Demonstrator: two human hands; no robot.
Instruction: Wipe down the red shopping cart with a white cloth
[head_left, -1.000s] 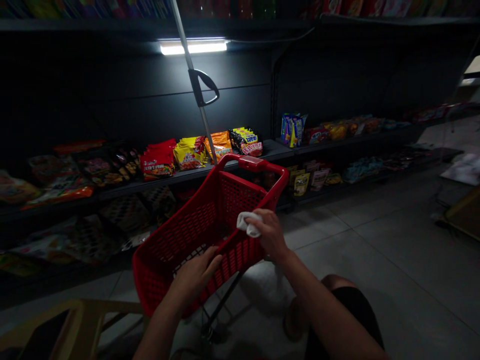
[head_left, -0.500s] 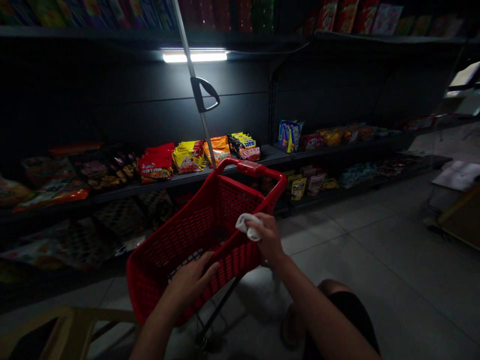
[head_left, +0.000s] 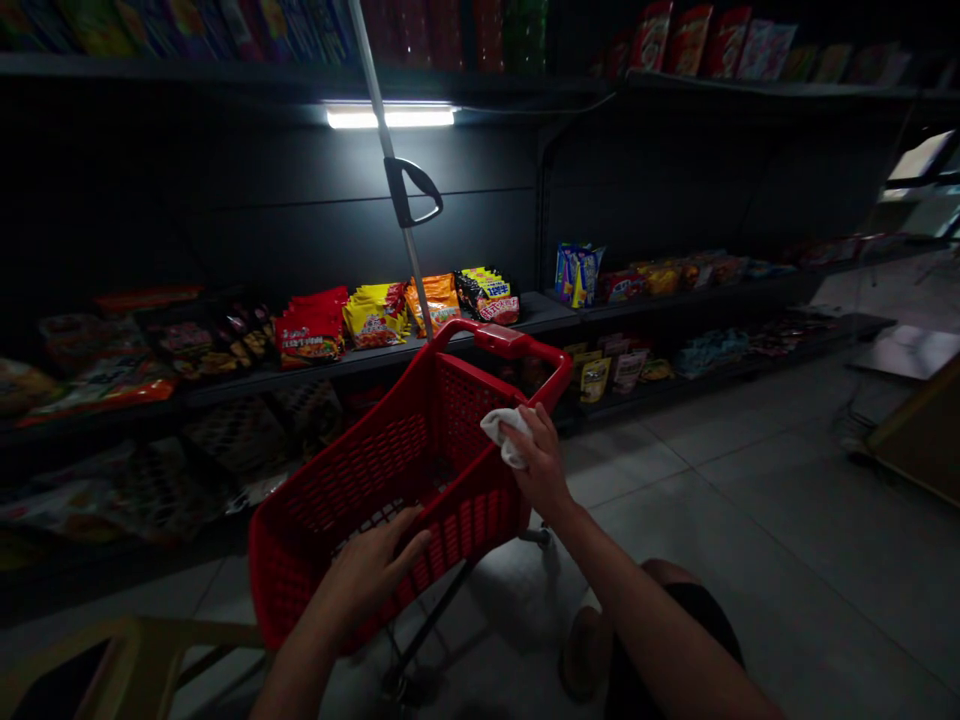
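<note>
Currently, a crumpled white cloth [head_left: 501,430], partly hidden, is clamped in the right hand [head_left: 541,462] at the near rim of a red, slotted plastic shopping cart [head_left: 472,525]. Left of that grip, the rim is overlaid by the left hand [head_left: 369,568]; whether it is gripped cannot be told. Farther left, a yellowish frame [head_left: 150,655] is cut off.

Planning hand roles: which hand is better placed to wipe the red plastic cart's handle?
Probably the right hand: it holds the crumpled white cloth, nearer the red handle; the left hand is farther.
</note>
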